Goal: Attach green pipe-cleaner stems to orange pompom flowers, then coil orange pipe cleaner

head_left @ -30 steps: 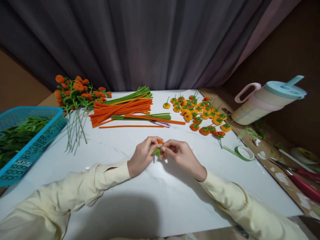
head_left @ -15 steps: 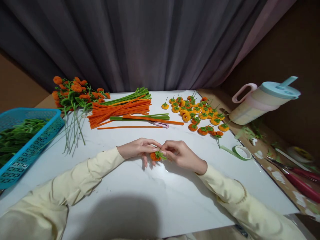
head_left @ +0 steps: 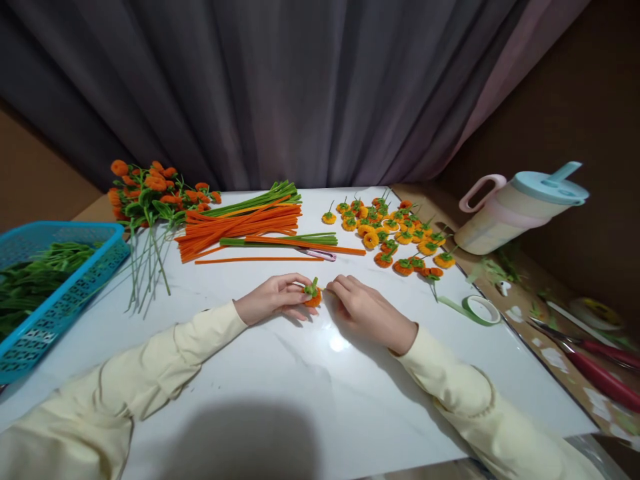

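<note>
In the head view, my left hand (head_left: 275,298) pinches a small orange fuzzy flower head (head_left: 313,300) with a green base and short stub pointing up. My right hand (head_left: 367,312) is just to the right of it, a small gap apart. Its fingers are curled and pressed together; whatever they hold, if anything, is too small to name. Beyond both hands lies a single orange pipe cleaner (head_left: 260,259), and behind it a pile of orange pipe cleaners (head_left: 240,230) and green ones (head_left: 265,199).
Orange and yellow flower heads (head_left: 370,240) cover the back right. Green tape (head_left: 483,310) lies near the right edge, by red-handled pliers (head_left: 603,380) and a lidded cup (head_left: 505,217). Stemmed orange flowers (head_left: 155,183) and a blue basket (head_left: 95,283) of green pieces are left.
My right hand has come away from the flower head and its fingers have curled. The flower head, kept in my left hand, has turned so its green base points up.
</note>
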The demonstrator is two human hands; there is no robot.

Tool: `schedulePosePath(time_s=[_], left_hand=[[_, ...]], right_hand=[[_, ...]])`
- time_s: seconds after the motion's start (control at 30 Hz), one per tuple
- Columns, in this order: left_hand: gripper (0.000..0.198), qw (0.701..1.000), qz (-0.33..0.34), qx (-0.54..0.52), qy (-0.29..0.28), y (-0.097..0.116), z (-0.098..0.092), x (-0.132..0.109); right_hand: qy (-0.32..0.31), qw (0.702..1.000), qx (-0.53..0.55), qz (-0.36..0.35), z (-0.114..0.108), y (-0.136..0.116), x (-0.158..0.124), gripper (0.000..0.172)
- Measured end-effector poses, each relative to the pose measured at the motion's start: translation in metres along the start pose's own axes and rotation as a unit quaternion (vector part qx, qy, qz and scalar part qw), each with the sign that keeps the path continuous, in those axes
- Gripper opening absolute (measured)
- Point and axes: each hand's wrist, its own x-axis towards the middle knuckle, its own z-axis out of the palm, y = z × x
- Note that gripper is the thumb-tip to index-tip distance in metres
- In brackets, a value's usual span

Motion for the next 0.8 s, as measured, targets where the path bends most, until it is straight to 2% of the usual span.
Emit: schedulePosePath(time_s=[0.13,0.27,0.37,0.47,0.57,0.8], left_hand=[[0.034,0.997,0.055,0.035,0.041,-0.003,0.004,0.001],[0.036,0.992,0.086,0.059,0.075,-0.004,0.006,0.001],[0.036,0.986,0.102,0.082,0.101,-0.007,0.008,0.001],[0.035,0.970,0.141,0.115,0.158,-0.011,0.011,0.001],[0.034,0.956,0.173,0.138,0.192,-0.013,0.013,0.001],[0.031,0.956,0.169,0.166,0.176,-0.014,0.012,0.001]], right_hand=[[0.003,0.998,-0.043,0.055,0.002,0.002,-0.002,0.011],[-0.017,0.993,-0.019,0.116,0.003,0.011,-0.002,0.016],[-0.010,0.992,0.039,0.121,0.004,0.013,-0.001,0.026],[0.039,0.984,0.141,0.104,0.001,0.011,0.000,0.040],[0.056,0.964,0.242,0.098,-0.004,0.006,0.001,0.035],[-0.054,0.883,0.455,0.106,-0.006,-0.006,0.002,0.041]])
